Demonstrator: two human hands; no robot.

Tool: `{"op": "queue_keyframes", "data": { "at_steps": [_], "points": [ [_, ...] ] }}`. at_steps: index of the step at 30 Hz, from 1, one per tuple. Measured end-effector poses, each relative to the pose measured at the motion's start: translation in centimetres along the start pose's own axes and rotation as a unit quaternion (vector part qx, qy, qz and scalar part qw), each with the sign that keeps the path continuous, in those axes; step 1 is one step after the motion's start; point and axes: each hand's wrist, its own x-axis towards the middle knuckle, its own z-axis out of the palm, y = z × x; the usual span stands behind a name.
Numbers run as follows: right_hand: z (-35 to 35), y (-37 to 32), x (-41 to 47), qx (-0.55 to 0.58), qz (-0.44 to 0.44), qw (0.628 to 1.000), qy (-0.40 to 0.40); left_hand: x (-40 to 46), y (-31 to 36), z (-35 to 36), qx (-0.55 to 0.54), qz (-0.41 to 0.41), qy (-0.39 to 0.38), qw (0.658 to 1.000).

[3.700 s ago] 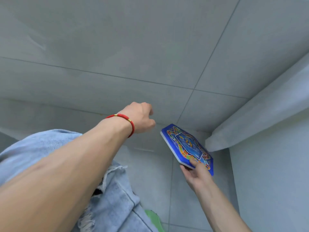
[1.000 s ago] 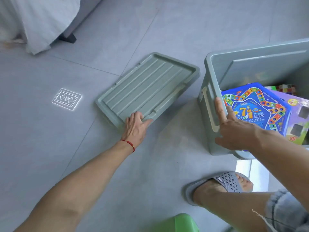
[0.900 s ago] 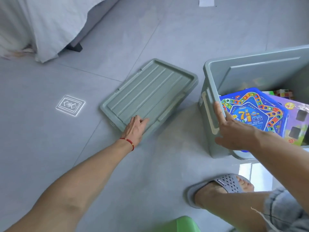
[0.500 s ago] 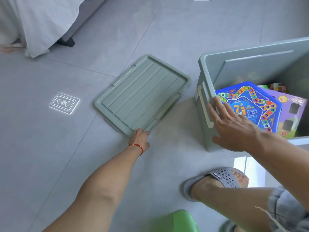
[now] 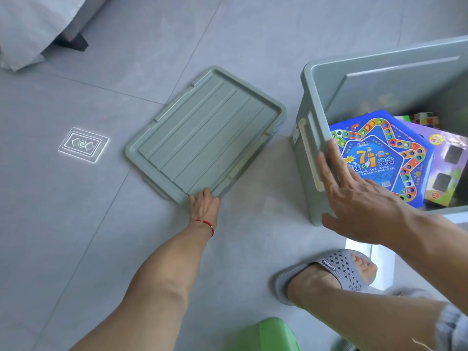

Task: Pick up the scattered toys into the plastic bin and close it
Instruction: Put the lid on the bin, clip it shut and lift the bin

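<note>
The grey-green plastic bin [image 5: 310, 102] stands open on the floor at the right. Inside lie a blue star-patterned board game box [image 5: 395, 138], a purple box [image 5: 448, 153] and a small multicoloured cube toy [image 5: 425, 119]. The bin's lid [image 5: 202, 138] lies flat on the floor to the left of the bin. My left hand [image 5: 203, 205] grips the lid's near corner, thumb on top and fingers hidden under the edge. My right hand [image 5: 354, 196] rests with straight fingers on the bin's left rim and wall.
A bed with a hanging grey sheet [image 5: 25, 26] and a dark leg [image 5: 73, 43] sits at the top left. A bright patterned light patch [image 5: 83, 145] lies on the floor tiles. My foot in a grey slipper [image 5: 329, 272] and a green stool [image 5: 268, 333] are near the bottom.
My left hand slid from the top of the lid back to its near corner and took hold of the edge. My right hand stays on the bin's rim.
</note>
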Motion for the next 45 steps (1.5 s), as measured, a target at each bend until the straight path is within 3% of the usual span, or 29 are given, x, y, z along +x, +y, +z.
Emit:
{"op": "queue_keyframes", "data": {
  "at_steps": [11,14,20,25,29,33,39,41,45],
  "points": [
    [-0.4,0.0,-0.1,0.049,0.013,0.999,0.012,-3.2,-3.4,-4.0,0.033,0.076,0.206,0.975],
    [-0.7,0.3,-0.4,0.048,0.005,0.999,0.023,-3.7,-3.8,-7.2,0.004,0.093,0.224,0.970],
    [-2.3,0.6,-1.3,0.109,0.011,0.994,0.023,-4.5,-6.5,-15.3,-0.063,0.009,0.219,0.974],
    [-4.7,0.5,-2.3,0.217,0.007,0.971,0.102,-6.2,-7.4,-21.1,-0.127,-0.016,0.275,0.953],
    [-7.1,1.3,-3.9,0.293,0.012,0.939,0.181,-8.7,-5.7,-24.6,-0.100,0.045,0.346,0.932],
    [-8.5,3.9,-6.3,0.349,0.072,0.898,0.259,-10.0,-1.0,-29.1,-0.039,0.152,0.414,0.897],
    [-8.5,10.4,-11.7,0.536,0.205,0.760,0.305,-9.2,11.8,-33.5,0.086,0.307,0.486,0.814],
    [-7.4,12.6,-14.0,0.524,0.237,0.762,0.298,-9.1,16.0,-32.9,0.117,0.347,0.494,0.789],
    [-3.6,16.2,-18.2,0.421,0.323,0.808,0.255,-9.5,21.4,-28.9,0.151,0.406,0.478,0.764]
  ]
}}
